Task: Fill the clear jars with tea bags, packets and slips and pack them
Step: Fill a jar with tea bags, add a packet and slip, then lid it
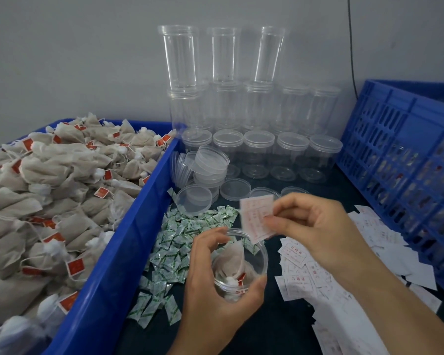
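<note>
Left hand (215, 285): your fingers curl round the open clear jar (241, 265), tea bag (232, 262) inside.
Right hand (315, 231): your fingers pinch a slip (254, 216) above its mouth.

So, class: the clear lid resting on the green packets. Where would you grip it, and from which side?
Probably pinch the lid by its near rim, coming from above and the front. It lies open side up, so the thin wall is exposed; the blue bin and stacked lids crowd its left and back.
</note>
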A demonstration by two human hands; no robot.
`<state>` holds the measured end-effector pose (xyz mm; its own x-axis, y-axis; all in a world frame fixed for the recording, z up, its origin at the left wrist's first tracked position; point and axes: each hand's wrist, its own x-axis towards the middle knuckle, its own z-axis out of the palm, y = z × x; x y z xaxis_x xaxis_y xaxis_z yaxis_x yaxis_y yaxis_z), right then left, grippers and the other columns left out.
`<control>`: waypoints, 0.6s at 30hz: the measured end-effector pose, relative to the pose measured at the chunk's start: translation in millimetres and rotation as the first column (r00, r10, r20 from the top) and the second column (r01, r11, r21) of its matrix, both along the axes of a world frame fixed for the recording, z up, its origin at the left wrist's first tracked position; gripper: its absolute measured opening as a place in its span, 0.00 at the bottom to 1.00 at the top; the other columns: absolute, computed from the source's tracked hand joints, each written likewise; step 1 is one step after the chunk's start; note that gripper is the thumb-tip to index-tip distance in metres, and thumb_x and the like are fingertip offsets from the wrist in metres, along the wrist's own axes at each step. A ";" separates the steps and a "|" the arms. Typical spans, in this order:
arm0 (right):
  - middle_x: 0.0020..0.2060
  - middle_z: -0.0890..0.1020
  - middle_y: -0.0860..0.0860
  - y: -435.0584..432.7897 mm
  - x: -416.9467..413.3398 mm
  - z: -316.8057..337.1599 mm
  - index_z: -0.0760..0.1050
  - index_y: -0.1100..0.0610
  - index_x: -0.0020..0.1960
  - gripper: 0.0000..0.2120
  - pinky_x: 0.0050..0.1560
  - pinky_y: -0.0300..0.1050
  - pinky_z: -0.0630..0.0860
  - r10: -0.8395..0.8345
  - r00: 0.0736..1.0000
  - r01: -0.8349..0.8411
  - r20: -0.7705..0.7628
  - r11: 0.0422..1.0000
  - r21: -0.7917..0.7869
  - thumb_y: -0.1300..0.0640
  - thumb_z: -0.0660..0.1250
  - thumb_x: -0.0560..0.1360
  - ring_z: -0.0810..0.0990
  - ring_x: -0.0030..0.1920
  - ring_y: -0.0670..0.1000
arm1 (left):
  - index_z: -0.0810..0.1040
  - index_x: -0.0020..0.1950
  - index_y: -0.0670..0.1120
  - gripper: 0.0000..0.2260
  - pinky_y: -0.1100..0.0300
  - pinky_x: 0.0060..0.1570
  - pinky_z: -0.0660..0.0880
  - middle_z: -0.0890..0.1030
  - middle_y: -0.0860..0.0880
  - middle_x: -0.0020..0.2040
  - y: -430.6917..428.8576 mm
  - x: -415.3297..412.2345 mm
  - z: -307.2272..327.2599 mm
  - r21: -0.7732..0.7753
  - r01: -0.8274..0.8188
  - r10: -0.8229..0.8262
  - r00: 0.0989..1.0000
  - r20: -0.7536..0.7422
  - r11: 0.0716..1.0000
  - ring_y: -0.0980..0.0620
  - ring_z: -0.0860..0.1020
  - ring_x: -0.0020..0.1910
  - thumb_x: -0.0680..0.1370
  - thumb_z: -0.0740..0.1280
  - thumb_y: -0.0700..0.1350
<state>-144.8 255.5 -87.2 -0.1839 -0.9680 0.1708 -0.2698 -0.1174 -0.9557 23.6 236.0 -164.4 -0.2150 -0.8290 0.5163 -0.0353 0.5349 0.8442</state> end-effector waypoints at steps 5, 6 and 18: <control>0.42 0.86 0.45 0.0 29.8 4.2 0.82 0.52 0.47 0.05 0.49 0.35 0.79 0.192 0.959 -0.181 -0.210 0.981 0.069 0.62 0.72 0.75 0.84 0.45 0.42 | 0.69 0.63 0.56 0.29 0.64 0.52 0.78 0.78 0.52 0.56 3.0 0.2 3.6 0.082 0.112 -0.103 0.989 -0.106 0.990 0.52 0.79 0.57 0.65 0.76 0.44; 0.42 0.85 0.43 0.0 32.1 3.8 0.82 0.51 0.46 0.05 0.48 0.33 0.78 0.200 0.940 -0.183 -0.278 0.979 0.086 0.61 0.72 0.76 0.83 0.45 0.40 | 0.69 0.62 0.56 0.29 0.62 0.50 0.79 0.79 0.52 0.56 3.3 0.4 4.2 0.102 0.147 -0.133 0.982 -0.133 0.984 0.51 0.80 0.55 0.65 0.76 0.41; 0.46 0.77 0.44 -5.9 51.5 15.7 0.71 0.44 0.52 0.07 0.40 0.31 0.66 0.348 0.463 -0.174 -0.815 0.938 0.301 0.57 0.64 0.81 0.73 0.50 0.47 | 0.65 0.66 0.54 0.36 0.70 0.50 0.76 0.75 0.60 0.59 2.4 0.2 -0.1 0.125 0.097 -0.080 0.988 -0.133 0.987 0.57 0.77 0.59 0.61 0.75 0.43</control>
